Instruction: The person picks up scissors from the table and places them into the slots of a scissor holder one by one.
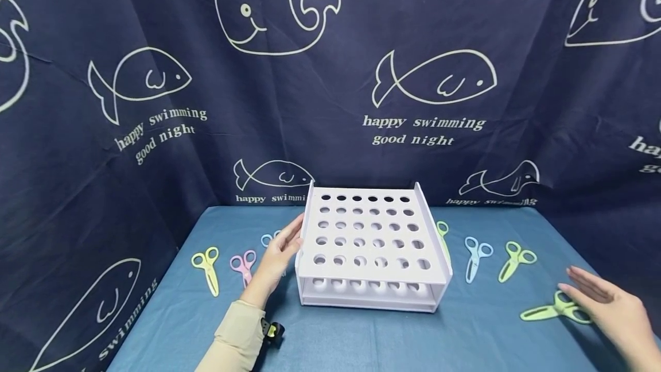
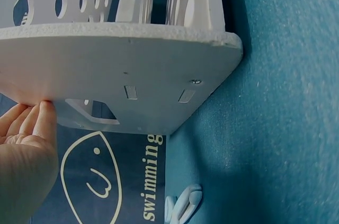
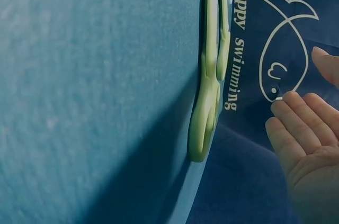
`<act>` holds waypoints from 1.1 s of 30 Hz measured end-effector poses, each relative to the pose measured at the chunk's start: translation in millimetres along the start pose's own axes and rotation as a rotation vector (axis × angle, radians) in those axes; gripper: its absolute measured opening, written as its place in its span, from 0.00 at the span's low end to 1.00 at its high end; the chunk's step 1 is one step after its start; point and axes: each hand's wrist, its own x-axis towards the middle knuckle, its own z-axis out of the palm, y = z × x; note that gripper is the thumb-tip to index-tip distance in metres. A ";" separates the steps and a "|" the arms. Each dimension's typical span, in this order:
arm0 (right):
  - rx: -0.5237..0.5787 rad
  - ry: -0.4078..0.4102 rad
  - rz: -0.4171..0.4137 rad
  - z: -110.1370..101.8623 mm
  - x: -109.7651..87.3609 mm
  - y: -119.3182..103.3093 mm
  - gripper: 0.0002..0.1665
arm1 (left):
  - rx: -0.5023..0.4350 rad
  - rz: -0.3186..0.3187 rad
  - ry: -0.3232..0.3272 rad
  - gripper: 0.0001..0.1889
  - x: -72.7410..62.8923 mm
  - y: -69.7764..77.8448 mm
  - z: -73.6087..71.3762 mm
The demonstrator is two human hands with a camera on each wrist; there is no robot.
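A white rack (image 1: pixel 368 234) with rows of round holes stands mid-table, its top sloping toward me. My left hand (image 1: pixel 279 251) rests on its left side panel; in the left wrist view the fingers (image 2: pixel 45 121) lie fairly straight against the panel (image 2: pixel 79 65). Over at the right, my right hand (image 1: pixel 614 309) hovers above the handles of light green scissors (image 1: pixel 539 313), partly covering them from the head view. The right wrist view shows this hand (image 3: pixel 310 150) apart from the scissors (image 3: pixel 209 70), fingers extended, with nothing held.
Left of the rack lie yellow scissors (image 1: pixel 210 277), pink scissors (image 1: pixel 245 268) and blue scissors (image 1: pixel 265 240), the latter two partly hidden by my left arm. To its right are partly hidden green scissors (image 1: pixel 442 229), blue scissors (image 1: pixel 472 268) and green scissors (image 1: pixel 508 270). A dark printed curtain (image 1: pixel 335 102) encloses the table.
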 end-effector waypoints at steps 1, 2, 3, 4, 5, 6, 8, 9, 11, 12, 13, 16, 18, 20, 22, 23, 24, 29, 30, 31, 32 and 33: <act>-0.008 0.003 -0.003 -1.4 0.2 -1.1 0.51 | 0.002 0.003 0.000 0.29 0.4 -0.3 -0.2; 0.002 0.002 -0.007 -2.5 0.1 -2.2 0.51 | 0.001 0.006 -0.002 0.29 0.8 -0.4 -0.5; 0.006 0.002 -0.017 -3.1 0.2 -2.7 0.51 | 0.000 0.009 -0.004 0.29 1.2 -0.3 -0.9; 0.001 0.006 -0.031 -4.0 1.1 -3.2 0.50 | 0.003 0.011 -0.004 0.29 1.6 -0.2 -1.6; -0.003 0.006 -0.039 -4.5 1.8 -4.1 0.50 | 0.006 0.012 -0.005 0.28 1.8 0.2 -2.4; -0.013 0.010 -0.044 -5.0 2.3 -5.9 0.50 | 0.009 0.012 -0.005 0.28 2.1 0.8 -3.3; -0.009 0.014 -0.049 -5.4 4.2 -8.7 0.49 | 0.014 0.015 -0.001 0.28 2.6 2.5 -4.9; -0.009 0.016 -0.056 -5.1 5.1 -9.6 0.49 | 0.018 0.018 0.000 0.28 3.0 3.3 -5.4; -0.023 0.022 -0.041 -4.4 5.5 -11.4 0.49 | 0.022 0.026 0.002 0.28 4.1 4.5 -6.1; -0.027 0.027 -0.034 -4.2 5.6 -11.4 0.49 | 0.021 0.030 0.000 0.28 4.7 4.9 -6.3; -0.012 0.023 -0.034 -4.3 5.3 -10.7 0.49 | 0.021 0.034 -0.002 0.28 5.3 5.1 -6.3; 0.000 0.033 -0.017 -4.3 4.0 -7.7 0.49 | 0.021 0.036 -0.009 0.28 6.1 5.5 -5.7; 0.025 0.035 -0.012 -4.7 3.5 -5.2 0.48 | 0.017 0.035 -0.008 0.28 5.8 5.4 -5.0; 0.031 0.037 -0.003 -4.9 3.9 -2.7 0.48 | 0.016 0.031 -0.002 0.28 5.1 5.1 -4.1; 0.029 0.032 0.000 -4.7 4.2 0.6 0.48 | 0.017 0.024 0.003 0.28 4.3 4.5 -3.5; 0.023 0.029 0.004 -4.3 4.5 2.7 0.49 | 0.016 0.021 0.005 0.28 3.9 3.9 -3.2; 0.022 0.026 0.004 -4.2 5.0 5.2 0.49 | 0.017 0.017 0.006 0.28 3.6 3.3 -3.0; -0.003 0.027 0.001 -4.1 4.8 17.6 0.50 | 0.016 0.014 -0.004 0.28 2.0 0.1 -2.2; -0.005 0.028 -0.004 -4.3 4.3 19.2 0.51 | 0.016 0.017 -0.006 0.28 1.7 -0.5 -1.9; 0.000 0.024 -0.009 -4.6 3.5 19.9 0.51 | 0.015 0.019 -0.006 0.28 1.4 -0.9 -1.6; -0.001 0.022 -0.006 -4.8 2.6 20.0 0.51 | 0.015 0.020 -0.006 0.28 1.2 -1.4 -1.4; -0.005 0.021 -0.003 -5.0 1.4 19.8 0.51 | 0.014 0.020 -0.005 0.28 1.0 -1.8 -0.9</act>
